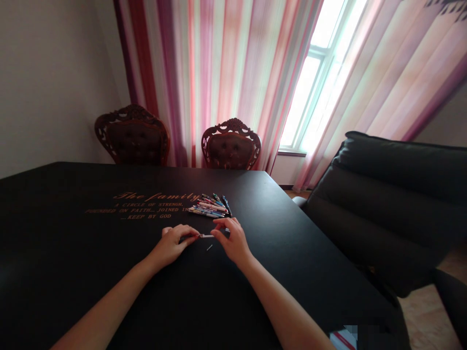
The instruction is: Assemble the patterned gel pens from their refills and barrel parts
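A slim white pen barrel spans the gap between my two hands, just above the dark tabletop. My left hand pinches its left end between thumb and fingertips. At the other end, the thumb and curled fingers of my right hand close on the barrel. A small pale piece shows between the right fingers, too small to name. On the table below the barrel lies a short thin metallic piece, perhaps a spring. Just beyond my hands sits a pile of assorted pens.
The black table bears gold lettering left of the pens. Two carved chairs stand along its far side. A black padded armchair is at the right. A white and red item lies at the lower right edge.
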Demonstrator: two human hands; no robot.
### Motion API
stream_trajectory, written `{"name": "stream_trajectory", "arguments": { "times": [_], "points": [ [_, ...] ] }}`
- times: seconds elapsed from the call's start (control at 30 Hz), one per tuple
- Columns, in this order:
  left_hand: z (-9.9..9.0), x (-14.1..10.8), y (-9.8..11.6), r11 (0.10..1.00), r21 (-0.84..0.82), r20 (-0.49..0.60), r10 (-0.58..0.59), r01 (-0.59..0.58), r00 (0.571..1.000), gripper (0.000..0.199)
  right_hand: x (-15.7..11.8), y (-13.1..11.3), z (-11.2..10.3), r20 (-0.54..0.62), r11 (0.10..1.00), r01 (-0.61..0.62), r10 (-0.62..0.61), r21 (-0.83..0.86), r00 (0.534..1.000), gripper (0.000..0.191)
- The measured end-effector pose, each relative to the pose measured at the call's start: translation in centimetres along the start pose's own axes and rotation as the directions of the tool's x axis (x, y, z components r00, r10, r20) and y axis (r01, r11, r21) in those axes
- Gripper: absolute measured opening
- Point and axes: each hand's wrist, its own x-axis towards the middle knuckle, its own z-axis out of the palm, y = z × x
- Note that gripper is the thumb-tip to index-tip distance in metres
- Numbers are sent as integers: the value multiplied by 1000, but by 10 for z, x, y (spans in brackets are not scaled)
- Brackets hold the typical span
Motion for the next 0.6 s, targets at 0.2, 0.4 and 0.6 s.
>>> {"name": "stream_trajectory", "arguments": {
  "times": [0.2,0.4,0.6],
  "points": [
    [-1,4,-5,967,-248,-65,-75,57,995,35,-6,6,1,158,997,48,-39,-53,987,12],
    [2,4,-3,935,-344,-40,-100,80,994,34,-9,3,6,297,976,125,-68,-179,953,14],
    [3,2,3,917,-386,-21,-117,100,993,34,5,34,-18,-73,911,-148,129,-386,989,17]
  ]
}}
